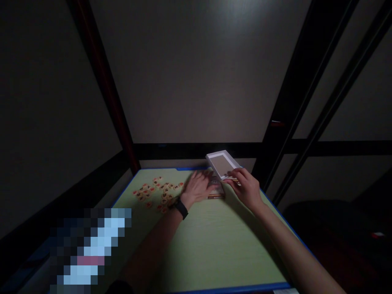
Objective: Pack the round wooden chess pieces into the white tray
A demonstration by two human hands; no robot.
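My left hand (199, 187) lies flat with fingers stretched out on a flat brown box part (216, 192) at the far side of the green table (211, 245). A black watch (181, 208) is on that wrist. My right hand (245, 185) pinches the near edge of a white open box tray (222, 163), which is tilted up off the table. Several small round pale pieces with red and dark marks (154, 190) lie scattered left of my left hand.
The table has a blue rim (281, 222). Dark frame bars (294, 102) and pale wall panels stand behind it. A blurred patch (92, 249) covers the lower left. The room is dim.
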